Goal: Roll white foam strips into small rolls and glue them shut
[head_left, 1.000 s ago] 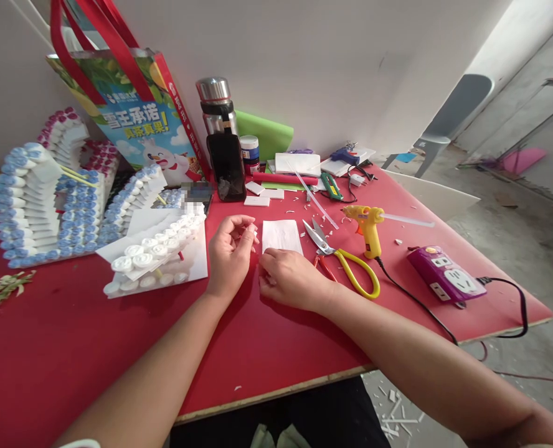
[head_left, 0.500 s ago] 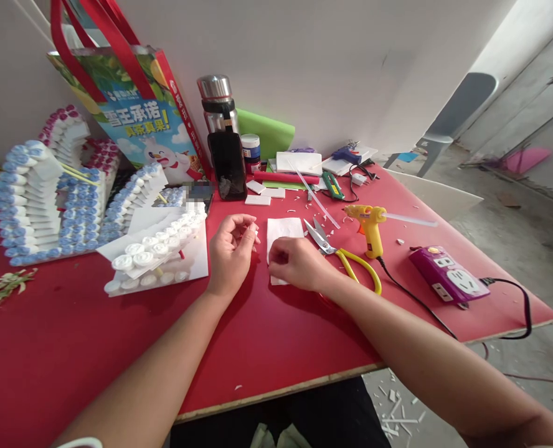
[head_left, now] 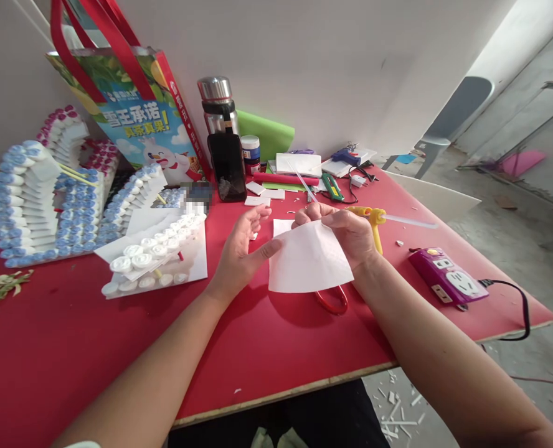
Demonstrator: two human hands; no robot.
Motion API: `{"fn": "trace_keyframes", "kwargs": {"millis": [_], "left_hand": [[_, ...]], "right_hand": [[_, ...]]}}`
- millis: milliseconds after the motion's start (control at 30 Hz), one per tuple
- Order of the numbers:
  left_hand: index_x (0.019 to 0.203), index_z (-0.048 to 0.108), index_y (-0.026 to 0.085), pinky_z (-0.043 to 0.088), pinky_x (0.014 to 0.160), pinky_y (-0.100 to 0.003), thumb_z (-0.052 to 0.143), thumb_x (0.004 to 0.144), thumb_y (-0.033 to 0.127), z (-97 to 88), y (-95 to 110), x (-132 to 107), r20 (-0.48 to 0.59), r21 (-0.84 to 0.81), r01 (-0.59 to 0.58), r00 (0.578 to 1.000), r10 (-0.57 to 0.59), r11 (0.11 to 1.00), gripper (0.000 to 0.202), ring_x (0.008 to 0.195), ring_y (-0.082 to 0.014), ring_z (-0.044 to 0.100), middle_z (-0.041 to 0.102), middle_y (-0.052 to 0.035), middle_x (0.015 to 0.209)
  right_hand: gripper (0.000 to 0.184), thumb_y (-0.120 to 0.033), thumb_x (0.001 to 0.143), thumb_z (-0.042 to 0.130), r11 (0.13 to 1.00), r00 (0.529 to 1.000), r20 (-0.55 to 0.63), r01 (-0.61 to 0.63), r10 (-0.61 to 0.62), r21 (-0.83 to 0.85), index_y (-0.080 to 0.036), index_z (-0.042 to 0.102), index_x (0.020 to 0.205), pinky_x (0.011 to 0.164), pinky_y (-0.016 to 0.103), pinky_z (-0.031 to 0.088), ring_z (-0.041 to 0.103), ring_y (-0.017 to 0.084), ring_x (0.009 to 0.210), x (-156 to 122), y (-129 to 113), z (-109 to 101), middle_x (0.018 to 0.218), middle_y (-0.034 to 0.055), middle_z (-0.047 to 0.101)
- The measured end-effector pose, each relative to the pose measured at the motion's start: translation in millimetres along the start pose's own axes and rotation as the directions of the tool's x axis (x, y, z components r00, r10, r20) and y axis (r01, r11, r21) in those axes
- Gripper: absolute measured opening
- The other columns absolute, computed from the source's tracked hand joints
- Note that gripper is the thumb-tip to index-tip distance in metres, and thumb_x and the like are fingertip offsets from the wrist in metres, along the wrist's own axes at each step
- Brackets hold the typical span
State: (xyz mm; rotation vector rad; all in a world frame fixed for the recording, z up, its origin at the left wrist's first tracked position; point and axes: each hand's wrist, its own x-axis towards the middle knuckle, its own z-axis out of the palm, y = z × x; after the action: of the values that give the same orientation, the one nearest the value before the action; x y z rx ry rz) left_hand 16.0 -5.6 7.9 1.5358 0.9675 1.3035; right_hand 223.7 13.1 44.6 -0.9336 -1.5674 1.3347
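Note:
My right hand [head_left: 346,233] is closed on the top edge of a white foam sheet [head_left: 309,261] and holds it tilted above the red table [head_left: 118,336]. To the left of the sheet, my left hand [head_left: 241,249] has its fingers stretched out, and the index fingertip touches the sheet's left edge. A tiny white scrap [head_left: 255,236] shows by the left fingers; whether they hold it is unclear. Another white piece [head_left: 280,225] lies flat behind the sheet. A red scissor handle [head_left: 331,303] pokes out below the sheet.
A yellow glue gun [head_left: 373,218] and a purple power strip [head_left: 447,278] with a black cable lie to the right. White and blue rolled-foam models [head_left: 150,255] stand at the left. A gift bag [head_left: 136,118], flask [head_left: 217,102] and phone [head_left: 228,165] line the back.
My right hand has picked the white sheet up off the table and raised it. My left hand has opened from a pinch and reached towards the sheet's edge.

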Motion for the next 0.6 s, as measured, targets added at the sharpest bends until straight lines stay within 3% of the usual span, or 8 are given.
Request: {"fn": "trace_keyframes", "kwargs": {"millis": [100,200,267,333,433,533,600], "left_hand": [[0.13,0.06,0.027,0.05,0.098,-0.039,0.068,0.086,0.053,-0.8,-2,0,0.148,-0.249,0.167,0.98,-0.133,0.954,0.052,0.123,-0.0287,0.06,0.063,-0.012,0.132],[0.112,0.069,0.02,0.053,0.081,-0.034,0.073,0.084,0.048,1.0,0,-2,0.281,-0.356,0.352,0.924,-0.26,0.865,0.04,0.095,-0.0239,0.067,0.07,-0.0092,0.105],[0.095,0.071,0.018,0.049,0.073,-0.027,0.079,0.08,0.037,2.2,2,-4,0.286,-0.375,0.398,0.909,-0.304,0.837,0.025,0.08,-0.0161,0.063,0.068,-0.003,0.087],[0.086,0.07,0.018,0.046,0.069,-0.023,0.081,0.077,0.029,2.5,3,-5,0.288,-0.371,0.406,0.906,-0.312,0.836,0.018,0.074,-0.0119,0.058,0.064,0.0007,0.08],[0.088,0.071,0.018,0.045,0.072,-0.023,0.082,0.077,0.027,1.7,2,-8,0.373,-0.302,0.433,0.873,-0.313,0.849,0.018,0.077,-0.0125,0.057,0.063,0.0003,0.082],[0.083,0.071,0.015,0.042,0.071,-0.024,0.079,0.079,0.03,1.0,3,-11,0.44,-0.167,0.424,0.84,-0.317,0.89,0.017,0.076,-0.0127,0.053,0.06,-0.0006,0.078],[0.075,0.07,0.014,0.039,0.068,-0.024,0.077,0.081,0.032,0.9,5,-12,0.439,-0.111,0.385,0.846,-0.302,0.916,0.02,0.072,-0.012,0.05,0.056,-0.0001,0.073]], "right_hand": [[0.024,-0.044,0.079,0.045,0.977,1.0,-0.004,0.0,0.001,0.214,-0.023,0.037,0.073,0.06,0.034,0.045,0.048,0.018,0.067,1,0,-2,0.079,0.0045,0.046],[0.019,-0.032,0.069,0.058,0.8,0.998,0.064,-0.028,-0.013,0.599,-0.021,0.043,0.068,0.057,0.028,0.04,0.04,0.013,0.061,2,0,-2,0.072,0.0001,0.038],[0.016,-0.026,0.066,0.061,0.683,0.994,0.107,-0.068,-0.015,0.728,-0.019,0.047,0.064,0.058,0.027,0.04,0.039,0.013,0.061,2,0,1,0.07,-0.0005,0.037],[0.015,-0.026,0.069,0.063,0.635,0.996,0.094,-0.075,0.004,0.769,-0.019,0.05,0.064,0.062,0.028,0.042,0.04,0.013,0.063,2,0,5,0.07,-0.0002,0.039],[0.013,-0.026,0.076,0.064,0.634,0.994,0.083,-0.107,0.067,0.766,-0.02,0.055,0.069,0.061,0.028,0.042,0.035,0.012,0.058,2,3,12,0.065,-0.0021,0.036],[0.014,-0.024,0.08,0.067,0.652,0.964,0.211,-0.267,0.165,0.709,-0.02,0.057,0.071,0.057,0.026,0.039,0.031,0.011,0.055,1,6,15,0.06,-0.0048,0.031],[0.014,-0.023,0.082,0.068,0.68,0.937,0.267,-0.347,0.225,0.646,-0.019,0.058,0.072,0.06,0.026,0.042,0.037,0.01,0.056,0,9,15,0.062,-0.0047,0.036]]}}
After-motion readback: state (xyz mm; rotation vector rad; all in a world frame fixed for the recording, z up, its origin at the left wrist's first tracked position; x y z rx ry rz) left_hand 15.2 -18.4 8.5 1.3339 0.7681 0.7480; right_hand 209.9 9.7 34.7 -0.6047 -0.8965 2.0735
